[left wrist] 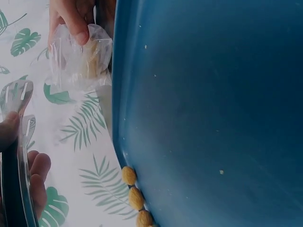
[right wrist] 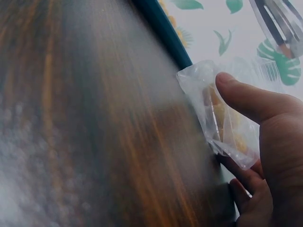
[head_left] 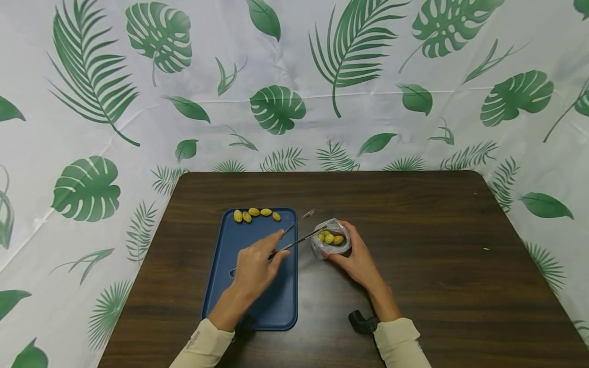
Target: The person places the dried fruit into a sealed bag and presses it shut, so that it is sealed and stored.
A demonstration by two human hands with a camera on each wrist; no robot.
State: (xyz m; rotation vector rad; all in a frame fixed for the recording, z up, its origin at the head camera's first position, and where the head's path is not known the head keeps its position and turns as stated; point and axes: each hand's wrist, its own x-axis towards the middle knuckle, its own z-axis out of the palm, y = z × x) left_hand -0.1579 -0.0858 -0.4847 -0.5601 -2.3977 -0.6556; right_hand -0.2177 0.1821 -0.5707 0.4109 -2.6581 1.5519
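Note:
My left hand (head_left: 254, 266) grips a pair of metal tongs (head_left: 301, 238) between thumb and fingers. The tongs' tips stand apart beside the mouth of a clear plastic bag (head_left: 317, 251), and I see nothing between them. Small yellow-brown oval fruits (head_left: 329, 238) lie inside the bag. Thumb and fingers of my right hand (head_left: 361, 258) hold the bag from its right side, its mouth facing up. Several more of these oval pieces (head_left: 254, 211) sit in a row along the far edge of the blue tray (head_left: 262, 312), under and beyond my left hand.
The dark wooden table (head_left: 460, 286) carries everything. A black curved device (head_left: 362, 323) is at my right wrist. One tiny yellow scrap (head_left: 486, 249) lies on the right of the table. A leaf-patterned cloth (head_left: 294, 61) hangs behind the table.

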